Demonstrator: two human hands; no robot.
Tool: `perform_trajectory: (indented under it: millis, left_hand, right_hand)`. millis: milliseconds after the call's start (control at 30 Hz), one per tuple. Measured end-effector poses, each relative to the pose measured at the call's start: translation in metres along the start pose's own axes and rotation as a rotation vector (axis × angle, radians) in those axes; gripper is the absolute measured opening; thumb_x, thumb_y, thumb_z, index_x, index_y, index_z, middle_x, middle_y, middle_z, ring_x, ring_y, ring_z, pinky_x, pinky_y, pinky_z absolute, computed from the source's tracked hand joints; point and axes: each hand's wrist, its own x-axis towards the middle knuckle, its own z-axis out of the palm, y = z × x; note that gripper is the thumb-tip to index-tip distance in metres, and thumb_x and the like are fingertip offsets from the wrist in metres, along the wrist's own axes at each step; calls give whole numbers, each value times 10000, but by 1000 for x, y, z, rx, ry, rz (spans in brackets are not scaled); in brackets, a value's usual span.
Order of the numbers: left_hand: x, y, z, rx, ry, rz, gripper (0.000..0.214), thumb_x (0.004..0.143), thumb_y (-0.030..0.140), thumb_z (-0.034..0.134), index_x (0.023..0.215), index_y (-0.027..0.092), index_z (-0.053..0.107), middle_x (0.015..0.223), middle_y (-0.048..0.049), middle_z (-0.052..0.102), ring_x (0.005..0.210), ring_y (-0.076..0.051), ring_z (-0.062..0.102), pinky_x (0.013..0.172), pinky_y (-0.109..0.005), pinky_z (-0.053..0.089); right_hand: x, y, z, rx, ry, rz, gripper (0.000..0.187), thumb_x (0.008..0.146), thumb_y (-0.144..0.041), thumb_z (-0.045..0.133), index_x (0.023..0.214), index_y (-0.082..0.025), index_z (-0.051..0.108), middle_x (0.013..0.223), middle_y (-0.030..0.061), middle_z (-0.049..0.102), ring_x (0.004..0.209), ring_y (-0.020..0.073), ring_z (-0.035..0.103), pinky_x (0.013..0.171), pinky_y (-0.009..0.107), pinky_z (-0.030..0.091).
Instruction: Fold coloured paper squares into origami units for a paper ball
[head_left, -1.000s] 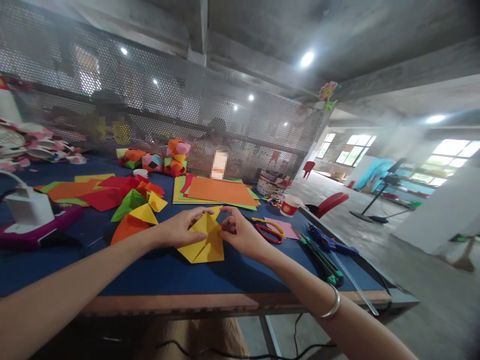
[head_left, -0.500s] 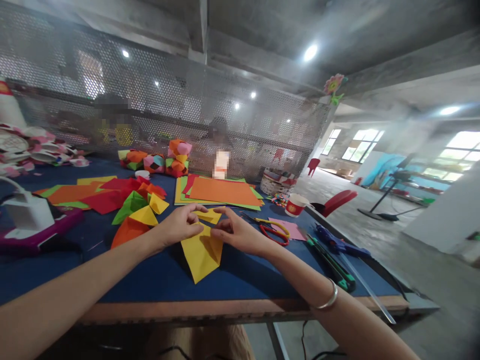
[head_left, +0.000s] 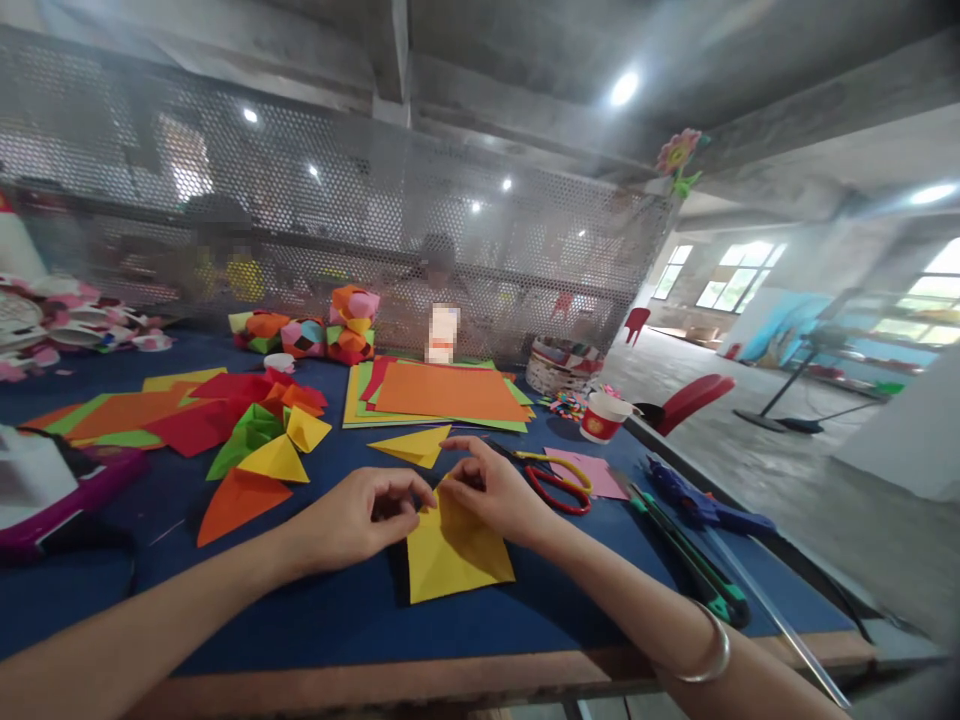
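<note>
A folded yellow paper piece (head_left: 454, 548) lies on the blue table top (head_left: 315, 610) in front of me. My left hand (head_left: 356, 517) pinches its upper left corner with curled fingers. My right hand (head_left: 491, 490) grips the top edge beside it, fingers bent over the fold. The two hands almost touch at the paper's top. A smaller yellow folded triangle (head_left: 414, 445) lies just beyond the hands, apart from them.
Folded orange, yellow and green paper shapes (head_left: 259, 455) lie at left, flat coloured sheets (head_left: 442, 392) behind. Red and yellow scissors (head_left: 555, 480), a pink slip, a cutter (head_left: 686, 560), a blue glue gun (head_left: 701, 508) and a paper cup (head_left: 602, 416) sit at right. A mesh screen stands behind.
The yellow paper has been turned and brought nearer the table's front edge, with both hands following it. A second yellow triangle now lies free beyond the hands. The view tilted slightly.
</note>
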Motion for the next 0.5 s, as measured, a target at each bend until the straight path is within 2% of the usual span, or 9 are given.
perform_trajectory:
  millis: [133, 267, 333, 400, 500]
  left_hand:
    - [-3, 2, -6, 29, -10, -39, 262, 793, 400, 634, 910, 204, 763, 763, -4, 694, 729, -159, 587, 675, -265, 437]
    - [-7, -7, -11, 48, 90, -130, 304, 776, 446, 624, 896, 206, 765, 746, -11, 701, 705, -170, 598, 634, -263, 429]
    - [-10, -11, -11, 58, 135, -167, 326, 777, 477, 615, 874, 204, 765, 697, -2, 680, 646, -157, 566, 590, -254, 403]
    - [-12, -13, -10, 65, 162, -187, 342, 780, 502, 611, 850, 208, 770, 656, 7, 663, 602, -147, 536, 561, -249, 387]
    - [-13, -13, -8, 56, 179, -199, 366, 786, 525, 612, 863, 212, 785, 693, -1, 703, 616, -154, 567, 579, -255, 427]
  right_hand:
    - [-3, -1, 1, -36, 13, -22, 360, 885, -283, 632, 1219, -190, 536, 782, -19, 678, 668, 151, 622, 609, 267, 455]
    - [-10, -10, -1, -135, 97, -104, 268, 865, -211, 647, 1127, -210, 597, 1055, 69, 688, 942, 204, 631, 806, 340, 491]
    - [-15, -17, -1, -172, 110, -159, 137, 883, -200, 640, 1018, -215, 626, 1046, 72, 662, 1003, 219, 601, 882, 365, 471]
    - [-21, -24, 1, -189, 55, -221, 48, 892, -206, 667, 921, -220, 631, 984, 51, 647, 976, 209, 600, 895, 357, 466]
    - [-29, -31, 4, -251, -103, -330, 222, 832, -295, 822, 913, -220, 629, 991, 33, 632, 961, 203, 594, 878, 338, 470]
